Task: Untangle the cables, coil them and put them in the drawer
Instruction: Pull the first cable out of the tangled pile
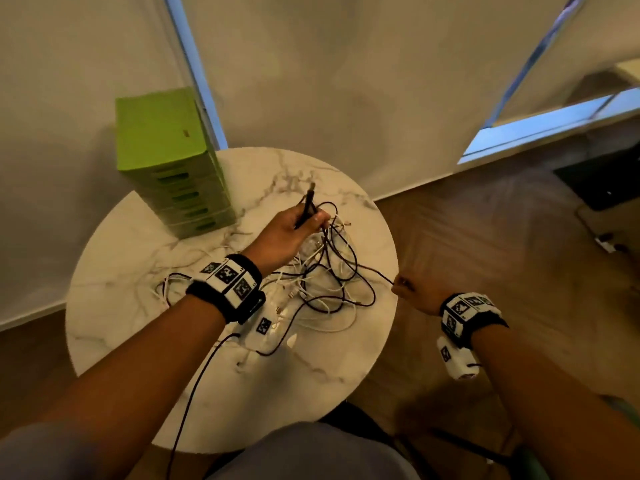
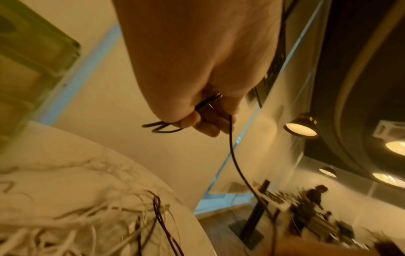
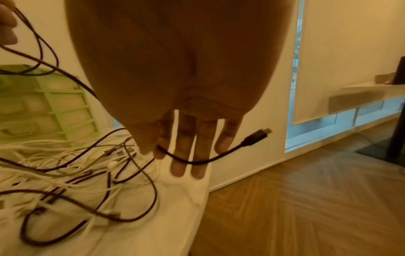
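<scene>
Two hands over round marble bench (image 1: 121,327). Left hand (image 1: 284,237) grips folded loops of dark cable (image 1: 346,268) above the tangle of white cables (image 1: 322,306). Right hand (image 1: 415,292), at right edge, pinches the cable's far stretch; only the right-wrist view shows its plug (image 3: 257,137) past loosely extended fingers (image 3: 178,166). Green drawer unit (image 1: 173,161) stands far left; drawers blurred.

bare forearms — black wrist straps (image 1: 227,289) bearing white, black-patterned marker tiles, grey sleeve (image 1: 41,445).
</scene>
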{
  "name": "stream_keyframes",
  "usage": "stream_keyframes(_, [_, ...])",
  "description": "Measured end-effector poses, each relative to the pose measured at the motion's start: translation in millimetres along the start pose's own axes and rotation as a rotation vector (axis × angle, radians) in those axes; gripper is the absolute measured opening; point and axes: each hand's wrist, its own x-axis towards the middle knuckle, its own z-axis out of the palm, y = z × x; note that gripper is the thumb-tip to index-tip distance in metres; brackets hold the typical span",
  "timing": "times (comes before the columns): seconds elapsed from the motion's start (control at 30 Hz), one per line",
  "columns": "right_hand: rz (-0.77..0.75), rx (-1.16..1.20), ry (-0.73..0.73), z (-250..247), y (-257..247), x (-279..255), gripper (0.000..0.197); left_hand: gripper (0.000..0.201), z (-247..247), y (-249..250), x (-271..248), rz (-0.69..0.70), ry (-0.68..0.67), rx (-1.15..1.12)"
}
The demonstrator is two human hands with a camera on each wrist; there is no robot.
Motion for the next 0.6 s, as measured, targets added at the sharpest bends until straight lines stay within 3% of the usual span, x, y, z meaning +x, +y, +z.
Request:
stream_keyframes(0.07, [-0.019,0.004,0.032,13.4,-2.9,-4.7,0.036,0.018,21.6,-7.4,1.3,0.01,-0.064,0.067])
stream_keyframes(0.17, [-0.223,0.031,0.114,18.8,-38.3,-14.4,0.07,0.017,48.4,-14.2,5.2,0.028,-0.086,0.064])
stream_keyframes(0.23, [-0.37,0.096,0.117,19.6,-67.5,-17.8,0.066,0.013,61.9,-18.0,6.9,0.044,-0.106,0.08])
stream_keyframes(0.3, [-0.406,0.227,0.083,21.6,-86.8,-20.2,0.047,0.012,70.0,-19.3,6.4,0.034,-0.122,0.115])
stream_keyframes(0.4, [-0.302,0.415,0.094,15.9,-93.0,-21.7,0.021,0.021,66.6,-17.1,6.3,0.061,-0.113,0.187])
stream_keyframes(0.5, [-0.147,0.374,0.136,13.0,-68.2,-11.9,0.021,0.034,49.4,-13.4,7.9,0.066,-0.03,0.194])
stream_keyframes(0.6, [0.086,0.278,-0.063,22.7,-24.9,0.6,0.016,0.036,31.2,-5.7,6.6,-0.014,0.041,0.012])
